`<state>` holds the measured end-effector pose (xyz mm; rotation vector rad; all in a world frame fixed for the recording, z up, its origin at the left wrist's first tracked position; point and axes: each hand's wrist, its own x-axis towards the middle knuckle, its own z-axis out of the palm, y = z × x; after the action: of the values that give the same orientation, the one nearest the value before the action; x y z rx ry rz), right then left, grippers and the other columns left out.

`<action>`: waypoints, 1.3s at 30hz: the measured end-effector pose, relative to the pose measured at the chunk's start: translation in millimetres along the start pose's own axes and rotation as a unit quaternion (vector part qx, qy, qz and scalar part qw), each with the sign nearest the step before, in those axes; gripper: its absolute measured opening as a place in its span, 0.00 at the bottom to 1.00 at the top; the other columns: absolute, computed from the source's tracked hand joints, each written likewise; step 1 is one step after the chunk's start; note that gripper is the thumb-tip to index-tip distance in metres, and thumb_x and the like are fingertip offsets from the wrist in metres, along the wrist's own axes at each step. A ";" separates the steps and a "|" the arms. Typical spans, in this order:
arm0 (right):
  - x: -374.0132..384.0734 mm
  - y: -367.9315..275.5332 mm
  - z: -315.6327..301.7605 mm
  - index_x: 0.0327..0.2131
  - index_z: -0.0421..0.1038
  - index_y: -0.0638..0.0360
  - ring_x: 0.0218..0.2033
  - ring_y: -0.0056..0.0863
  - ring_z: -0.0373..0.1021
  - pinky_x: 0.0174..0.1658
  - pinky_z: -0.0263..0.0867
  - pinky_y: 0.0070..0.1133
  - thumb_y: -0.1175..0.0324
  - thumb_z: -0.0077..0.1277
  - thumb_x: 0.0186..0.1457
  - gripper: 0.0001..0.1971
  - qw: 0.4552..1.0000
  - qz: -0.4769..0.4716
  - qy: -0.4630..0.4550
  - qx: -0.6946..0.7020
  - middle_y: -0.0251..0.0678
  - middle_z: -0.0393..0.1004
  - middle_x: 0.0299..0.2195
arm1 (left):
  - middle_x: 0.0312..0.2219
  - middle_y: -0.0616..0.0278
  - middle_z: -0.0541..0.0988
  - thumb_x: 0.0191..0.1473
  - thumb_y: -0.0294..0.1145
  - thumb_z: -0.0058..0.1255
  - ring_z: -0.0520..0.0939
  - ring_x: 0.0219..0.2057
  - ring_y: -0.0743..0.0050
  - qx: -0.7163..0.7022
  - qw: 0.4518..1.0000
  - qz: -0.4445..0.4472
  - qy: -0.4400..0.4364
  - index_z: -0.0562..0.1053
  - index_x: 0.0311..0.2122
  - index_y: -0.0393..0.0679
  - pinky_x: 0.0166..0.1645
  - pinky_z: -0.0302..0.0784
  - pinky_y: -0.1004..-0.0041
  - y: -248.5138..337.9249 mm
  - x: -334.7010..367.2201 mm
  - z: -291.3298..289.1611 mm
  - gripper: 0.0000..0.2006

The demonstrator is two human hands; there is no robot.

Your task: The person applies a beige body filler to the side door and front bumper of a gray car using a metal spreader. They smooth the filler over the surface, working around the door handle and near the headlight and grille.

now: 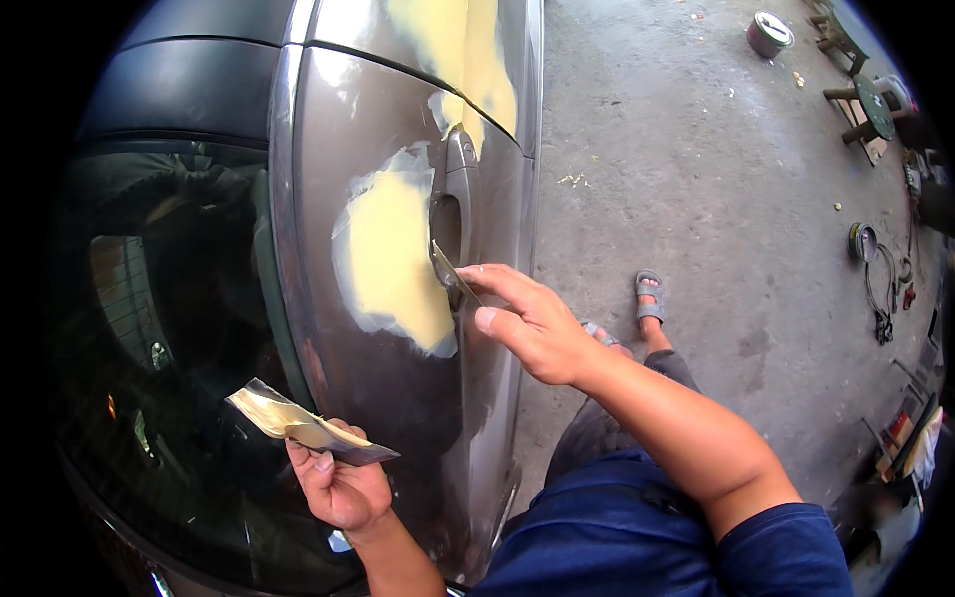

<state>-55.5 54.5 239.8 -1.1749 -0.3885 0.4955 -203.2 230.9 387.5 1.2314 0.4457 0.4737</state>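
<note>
A brown-grey car door (338, 129) fills the middle of the view, with a smooth patch of pale yellow body filler (390, 264) beside its door handle (461, 184). My right hand (532, 323) pinches a thin, flat filler spreader (457, 276). The spreader's edge meets the right side of the patch, by the handle recess. Lower left, my left hand (343, 483) holds a dark flat mixing plate (348, 453) from below, in front of the window. Yellow filler paste (284, 413) is smeared over that plate.
More yellow filler (477, 60) covers the panel beyond the door seam. Dark window glass (179, 328) lies left. On the concrete floor (637, 179) stand a paint bucket (770, 35) and a green stool (873, 107). A round tin (862, 242) and cables (883, 298) lie at right.
</note>
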 end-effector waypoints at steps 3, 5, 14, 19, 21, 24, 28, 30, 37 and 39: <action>4.2 6.4 4.3 0.52 0.64 0.66 0.51 0.45 0.65 0.54 0.60 0.29 0.67 0.45 0.54 0.22 0.999 -0.027 0.015 -0.025 0.49 0.67 0.49 | 0.39 0.57 0.75 0.46 0.20 0.43 0.72 0.36 0.65 -0.007 1.000 -0.001 -0.026 0.66 0.51 0.38 0.37 0.67 0.69 0.6 -1.2 -1.9 0.23; 1.9 6.7 9.6 0.51 0.64 0.67 0.51 0.46 0.65 0.54 0.60 0.30 0.67 0.46 0.54 0.22 0.999 -0.030 0.008 -0.032 0.50 0.67 0.49 | 0.40 0.57 0.75 0.46 0.20 0.43 0.72 0.36 0.65 0.000 1.000 -0.002 -0.012 0.66 0.52 0.39 0.37 0.67 0.69 0.2 -3.2 -1.8 0.24; -9.3 4.1 -1.1 0.52 0.63 0.66 0.51 0.44 0.65 0.52 0.62 0.30 0.68 0.46 0.52 0.23 0.999 0.018 -0.047 -0.019 0.50 0.66 0.50 | 0.41 0.56 0.75 0.45 0.21 0.43 0.74 0.37 0.63 0.009 0.999 -0.009 0.037 0.64 0.53 0.38 0.39 0.69 0.68 -8.0 -12.4 0.4 0.25; 0.5 13.7 6.6 0.52 0.64 0.65 0.50 0.44 0.66 0.51 0.63 0.30 0.69 0.47 0.52 0.23 0.993 -0.074 -0.016 -0.087 0.49 0.66 0.50 | 0.42 0.56 0.75 0.45 0.21 0.43 0.74 0.38 0.63 0.010 0.999 -0.018 0.033 0.64 0.54 0.38 0.39 0.69 0.68 -12.0 -15.1 0.3 0.26; -6.5 16.1 7.7 0.52 0.64 0.65 0.50 0.43 0.66 0.51 0.63 0.30 0.69 0.47 0.52 0.23 0.992 -0.065 -0.033 -0.105 0.49 0.66 0.50 | 0.42 0.56 0.75 0.45 0.21 0.43 0.74 0.37 0.63 0.015 0.999 -0.019 0.041 0.64 0.54 0.38 0.39 0.69 0.69 -12.7 -16.4 0.2 0.26; -14.2 17.0 7.4 0.52 0.64 0.65 0.50 0.44 0.66 0.52 0.63 0.30 0.69 0.47 0.52 0.23 0.993 -0.047 -0.041 -0.098 0.50 0.66 0.50 | 0.42 0.56 0.75 0.45 0.21 0.42 0.74 0.38 0.63 0.015 0.998 -0.023 0.050 0.64 0.54 0.38 0.40 0.68 0.69 -15.0 -18.6 2.7 0.26; -11.3 8.8 8.8 0.49 0.65 0.68 0.51 0.46 0.64 0.55 0.60 0.33 0.68 0.48 0.52 0.22 0.997 -0.043 0.001 -0.063 0.51 0.67 0.48 | 0.42 0.56 0.75 0.45 0.21 0.42 0.74 0.38 0.63 0.019 0.998 -0.023 0.055 0.63 0.54 0.38 0.41 0.68 0.68 -17.5 -20.4 1.8 0.26; -13.8 19.1 14.7 0.52 0.64 0.66 0.51 0.45 0.65 0.53 0.62 0.31 0.69 0.48 0.52 0.22 0.991 -0.079 -0.005 -0.109 0.50 0.67 0.49 | 0.42 0.55 0.75 0.45 0.21 0.42 0.75 0.40 0.62 0.017 0.998 -0.023 0.051 0.63 0.54 0.38 0.43 0.70 0.67 -18.3 -20.8 1.0 0.26; -32.3 0.9 9.5 0.51 0.65 0.66 0.51 0.45 0.64 0.55 0.60 0.31 0.68 0.50 0.52 0.23 0.996 -0.042 -0.016 -0.082 0.51 0.66 0.49 | 0.52 0.50 0.69 0.44 0.20 0.39 0.70 0.54 0.61 0.023 0.996 -0.041 0.070 0.59 0.56 0.31 0.61 0.60 0.65 -23.2 -23.6 14.9 0.29; -39.8 -17.2 7.9 0.52 0.65 0.66 0.52 0.44 0.64 0.55 0.60 0.30 0.68 0.51 0.52 0.23 0.997 -0.060 -0.044 -0.005 0.50 0.66 0.50 | 0.52 0.51 0.69 0.45 0.21 0.38 0.70 0.54 0.62 0.033 0.996 -0.051 0.059 0.58 0.58 0.32 0.61 0.60 0.65 -26.7 -26.0 22.5 0.29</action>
<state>-89.8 33.2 257.4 -1.1343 -0.5347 0.4431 -209.1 191.6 369.7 1.2427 0.6259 0.4496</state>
